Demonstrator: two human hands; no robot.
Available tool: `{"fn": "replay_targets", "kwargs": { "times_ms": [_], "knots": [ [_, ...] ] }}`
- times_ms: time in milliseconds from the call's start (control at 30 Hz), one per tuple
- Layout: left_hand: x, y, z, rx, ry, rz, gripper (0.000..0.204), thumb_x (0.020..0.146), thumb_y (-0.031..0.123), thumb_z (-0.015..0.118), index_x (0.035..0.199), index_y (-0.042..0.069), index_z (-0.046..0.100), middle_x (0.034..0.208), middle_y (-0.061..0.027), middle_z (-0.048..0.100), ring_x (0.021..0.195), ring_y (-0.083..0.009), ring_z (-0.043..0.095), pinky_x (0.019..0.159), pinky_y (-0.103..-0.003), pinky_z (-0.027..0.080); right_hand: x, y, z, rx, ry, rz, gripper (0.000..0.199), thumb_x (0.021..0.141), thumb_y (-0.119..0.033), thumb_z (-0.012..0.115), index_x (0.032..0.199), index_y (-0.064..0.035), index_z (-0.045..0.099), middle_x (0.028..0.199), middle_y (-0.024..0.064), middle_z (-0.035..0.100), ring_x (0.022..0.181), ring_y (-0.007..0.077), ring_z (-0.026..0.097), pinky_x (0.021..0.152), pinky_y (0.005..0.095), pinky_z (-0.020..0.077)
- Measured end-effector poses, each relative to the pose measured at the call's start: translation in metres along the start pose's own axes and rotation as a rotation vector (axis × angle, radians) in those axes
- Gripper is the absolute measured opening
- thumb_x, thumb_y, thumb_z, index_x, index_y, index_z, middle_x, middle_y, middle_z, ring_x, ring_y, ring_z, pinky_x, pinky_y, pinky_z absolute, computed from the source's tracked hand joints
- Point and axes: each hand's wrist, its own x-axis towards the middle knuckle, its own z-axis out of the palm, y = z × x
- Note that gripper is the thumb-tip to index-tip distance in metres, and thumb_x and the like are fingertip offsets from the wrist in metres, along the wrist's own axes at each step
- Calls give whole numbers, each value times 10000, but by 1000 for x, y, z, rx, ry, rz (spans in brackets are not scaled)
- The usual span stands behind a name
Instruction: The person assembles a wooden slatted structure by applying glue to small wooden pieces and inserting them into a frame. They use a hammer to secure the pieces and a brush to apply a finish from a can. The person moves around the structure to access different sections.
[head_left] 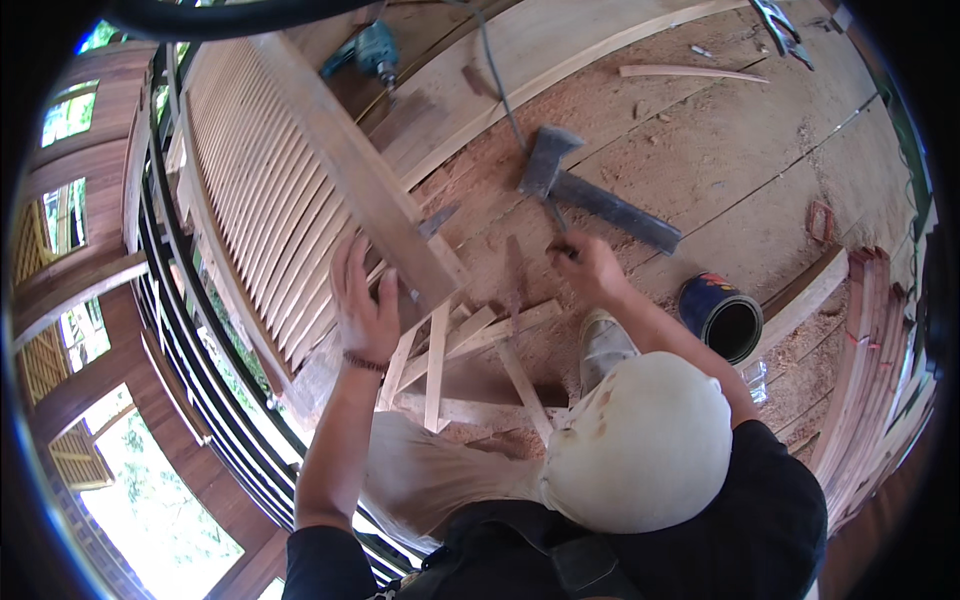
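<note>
On the sawdust-covered wooden floor (700, 150), your left hand (362, 305) rests with fingers spread apart against the louvered wooden shutter (290, 190), which leans tilted. It looks stiff and rather heavy, with thin slats (probably fragile), so better hold its thick frame. Your right hand (588, 265) has fingers closed on the hatchet (590, 195) handle. Loose wood strips (470, 340) lie near, a dark tin (722, 315) beside.
</note>
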Motion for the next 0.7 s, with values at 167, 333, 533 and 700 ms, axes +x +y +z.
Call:
{"fn": "replay_targets", "kwargs": {
  "times_ms": [167, 333, 533, 700],
  "knots": [
    [6, 6, 1, 21, -27, -1, 494, 965, 175, 589, 1393, -51, 495, 1470, -274, 444, 1364, -460, 426, 1149, -526, 336, -5, 11, -8, -35, -55, 53, 292, 885, -198, 658, 1100, -7, 707, 963, 263, 706, 938, 420, 703, 811, 453, 554],
    [6, 11, -1, 16, -11, -37, 500, 945, 172, 582, 1386, -49, 498, 1463, -271, 448, 1360, -457, 426, 1148, -524, 332, 1, -9, -12, -20, -41, 91, 253, 906, -185, 645, 1072, 2, 684, 954, 283, 686, 951, 454, 671, 808, 486, 530],
    [8, 14, 4, -43, 11, -41, 488, 961, 205, 578, 1377, -40, 506, 1456, -264, 455, 1349, -452, 438, 1139, -522, 341, -3, -10, -13, -4, 2, 78, 231, 905, -163, 638, 1069, -6, 683, 968, 275, 691, 979, 458, 662, 820, 495, 520],
    [6, 11, 1, -48, 13, -42, 485, 968, 224, 584, 1374, -31, 510, 1458, -262, 456, 1349, -452, 441, 1138, -525, 345, -3, -19, -10, 0, 18, 68, 228, 893, -168, 655, 1051, -9, 693, 976, 261, 699, 977, 455, 663, 826, 492, 523]
  ]
}}
